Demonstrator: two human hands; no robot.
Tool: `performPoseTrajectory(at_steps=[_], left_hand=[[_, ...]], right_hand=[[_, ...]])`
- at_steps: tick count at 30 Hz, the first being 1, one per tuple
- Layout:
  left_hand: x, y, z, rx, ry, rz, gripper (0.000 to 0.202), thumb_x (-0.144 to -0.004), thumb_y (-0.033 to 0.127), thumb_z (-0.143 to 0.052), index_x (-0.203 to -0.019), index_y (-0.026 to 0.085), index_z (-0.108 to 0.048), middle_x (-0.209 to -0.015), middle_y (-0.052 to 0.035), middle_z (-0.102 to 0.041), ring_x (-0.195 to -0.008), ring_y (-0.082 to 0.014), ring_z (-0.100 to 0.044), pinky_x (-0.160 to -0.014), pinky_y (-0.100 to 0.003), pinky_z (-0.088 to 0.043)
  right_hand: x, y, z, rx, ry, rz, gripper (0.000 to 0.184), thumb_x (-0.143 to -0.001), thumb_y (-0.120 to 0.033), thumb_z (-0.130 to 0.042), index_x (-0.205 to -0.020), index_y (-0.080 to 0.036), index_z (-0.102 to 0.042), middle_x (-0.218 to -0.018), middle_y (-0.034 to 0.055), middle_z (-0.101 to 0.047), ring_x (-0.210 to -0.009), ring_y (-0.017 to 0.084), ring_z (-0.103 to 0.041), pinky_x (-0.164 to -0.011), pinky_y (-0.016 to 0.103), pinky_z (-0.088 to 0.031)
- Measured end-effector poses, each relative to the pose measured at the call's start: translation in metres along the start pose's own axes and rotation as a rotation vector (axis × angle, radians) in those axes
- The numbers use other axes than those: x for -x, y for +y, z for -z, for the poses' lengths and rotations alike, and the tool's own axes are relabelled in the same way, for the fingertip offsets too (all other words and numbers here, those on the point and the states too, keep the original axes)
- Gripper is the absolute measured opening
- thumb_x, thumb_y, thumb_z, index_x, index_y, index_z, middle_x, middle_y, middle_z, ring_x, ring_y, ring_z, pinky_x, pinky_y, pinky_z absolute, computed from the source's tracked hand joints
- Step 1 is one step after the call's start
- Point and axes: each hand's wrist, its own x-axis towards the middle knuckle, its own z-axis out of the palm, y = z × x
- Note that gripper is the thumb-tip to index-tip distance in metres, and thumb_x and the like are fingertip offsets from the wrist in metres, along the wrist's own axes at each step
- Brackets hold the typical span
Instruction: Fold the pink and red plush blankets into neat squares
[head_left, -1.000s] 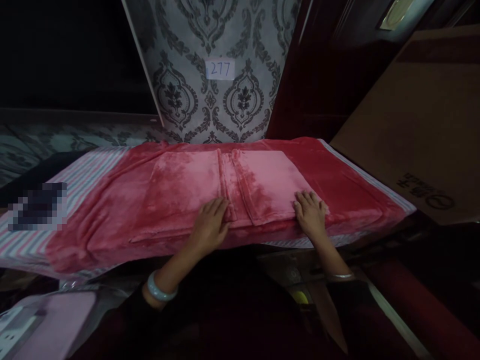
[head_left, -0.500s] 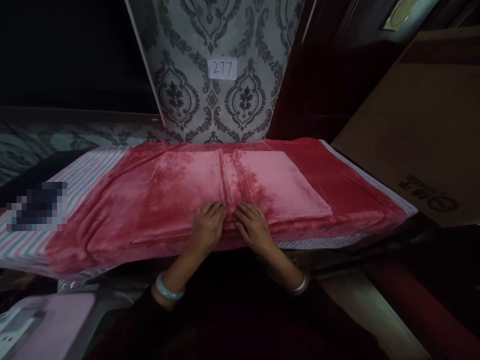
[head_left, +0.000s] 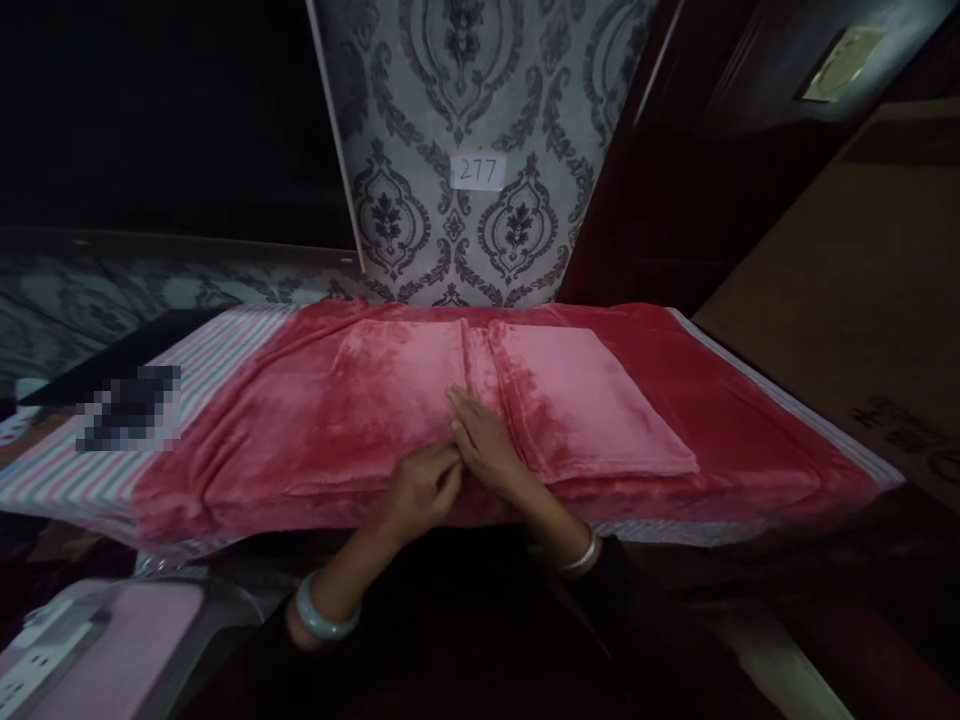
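Observation:
A pink plush cloth (head_left: 600, 410) lies folded in two panels on a red plush blanket (head_left: 720, 420), with a narrow strip between the panels. My right hand (head_left: 484, 445) rests flat on that strip, fingers stretched out toward the wall. My left hand (head_left: 420, 485) sits just beside it at the near edge of the left panel, fingers curled and pinching the fabric there. The two hands touch. Each wrist wears a bangle.
The blanket covers a striped sheet (head_left: 217, 350) on a table. A patterned wall panel with a paper label "277" (head_left: 478, 171) stands behind. A brown cardboard box (head_left: 862, 300) leans at the right. A pale pink object (head_left: 112, 650) is at the lower left.
My right hand slid from the right panel's near corner to the middle strip, then forward along it. My left hand drew back slightly and curled its fingers. The view shifted left.

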Motion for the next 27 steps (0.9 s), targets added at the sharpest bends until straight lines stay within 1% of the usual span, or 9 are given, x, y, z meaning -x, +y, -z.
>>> performPoseTrajectory(at_steps=[1, 2, 5, 8, 10, 13, 17, 22, 27], left_hand=[[-0.004, -0.008, 0.014, -0.022, 0.032, 0.067, 0.037, -0.097, 0.022, -0.038, -0.101, 0.02, -0.074, -0.096, -0.0073, -0.078, -0.091, -0.0198, -0.072, -0.087, -0.036, -0.059], [-0.008, -0.019, 0.029, -0.077, 0.063, 0.137, 0.038, -0.097, 0.024, -0.037, -0.107, 0.02, -0.074, -0.102, -0.0076, -0.078, -0.096, -0.0206, -0.072, -0.091, -0.037, -0.058], [-0.014, -0.053, 0.062, -0.372, -0.017, 0.339, 0.047, -0.096, 0.029, -0.043, -0.134, 0.012, -0.063, -0.14, -0.0155, -0.064, -0.134, -0.0287, -0.056, -0.116, -0.048, -0.042], [-0.008, -0.078, 0.068, -0.55, -0.247, 0.546, 0.064, -0.096, 0.04, -0.048, -0.151, 0.007, -0.045, -0.161, -0.0212, -0.037, -0.152, -0.0353, -0.03, -0.122, -0.059, -0.028], [0.001, -0.087, 0.062, -0.558, -0.354, 0.613, 0.07, -0.098, 0.046, -0.045, -0.157, 0.011, -0.036, -0.167, -0.0193, -0.024, -0.156, -0.0353, -0.02, -0.121, -0.063, -0.025], [0.01, -0.09, 0.053, -0.546, -0.387, 0.613, 0.071, -0.1, 0.051, -0.04, -0.161, 0.018, -0.028, -0.17, -0.0168, -0.013, -0.157, -0.0338, -0.012, -0.121, -0.064, -0.022], [0.012, -0.089, 0.055, -0.531, -0.41, 0.634, 0.073, -0.1, 0.055, -0.038, -0.162, 0.019, -0.026, -0.17, -0.0167, -0.01, -0.158, -0.0327, -0.011, -0.122, -0.062, -0.02], [0.019, -0.091, 0.066, -0.509, -0.43, 0.642, 0.075, -0.1, 0.057, -0.037, -0.162, 0.017, -0.024, -0.17, -0.015, -0.012, -0.158, -0.0293, -0.011, -0.124, -0.057, -0.021], [0.022, -0.093, 0.073, -0.514, -0.43, 0.635, 0.076, -0.099, 0.059, -0.034, -0.161, 0.015, -0.027, -0.169, -0.0148, -0.02, -0.157, -0.0288, -0.017, -0.123, -0.062, -0.02]], right_hand=[[-0.008, -0.003, -0.003, 0.01, -0.017, -0.004, 0.059, -0.103, -0.03, -0.03, -0.159, -0.014, -0.035, -0.162, 0.0123, -0.039, -0.151, 0.021, -0.033, -0.124, 0.045, -0.029], [-0.015, -0.004, -0.006, 0.028, -0.035, -0.014, 0.06, -0.103, -0.031, -0.031, -0.16, -0.013, -0.033, -0.163, 0.0128, -0.036, -0.152, 0.022, -0.03, -0.125, 0.045, -0.028], [-0.023, -0.005, -0.017, 0.122, -0.14, -0.065, 0.067, -0.103, -0.043, -0.039, -0.159, -0.007, -0.032, -0.166, 0.0176, -0.028, -0.155, 0.028, -0.023, -0.125, 0.048, -0.024], [-0.016, 0.0, -0.029, 0.221, -0.244, -0.093, 0.073, -0.102, -0.054, -0.042, -0.156, -0.006, -0.039, -0.164, 0.0208, -0.03, -0.154, 0.033, -0.024, -0.124, 0.053, -0.022], [-0.01, 0.003, -0.034, 0.26, -0.246, -0.094, 0.073, -0.101, -0.058, -0.041, -0.155, -0.008, -0.04, -0.163, 0.02, -0.032, -0.154, 0.033, -0.025, -0.124, 0.053, -0.021], [-0.005, 0.004, -0.035, 0.289, -0.234, -0.112, 0.074, -0.102, -0.059, -0.039, -0.156, -0.009, -0.039, -0.164, 0.0193, -0.031, -0.154, 0.032, -0.024, -0.124, 0.051, -0.02], [-0.004, 0.004, -0.029, 0.299, -0.275, -0.158, 0.075, -0.102, -0.058, -0.04, -0.157, -0.009, -0.037, -0.165, 0.0195, -0.027, -0.155, 0.031, -0.021, -0.124, 0.051, -0.02], [0.0, 0.004, -0.023, 0.289, -0.301, -0.178, 0.075, -0.102, -0.058, -0.039, -0.158, -0.008, -0.036, -0.166, 0.0189, -0.026, -0.156, 0.032, -0.019, -0.124, 0.052, -0.021], [0.0, 0.003, -0.021, 0.286, -0.285, -0.185, 0.073, -0.102, -0.055, -0.04, -0.157, -0.008, -0.037, -0.166, 0.0188, -0.026, -0.156, 0.031, -0.019, -0.124, 0.05, -0.02]])
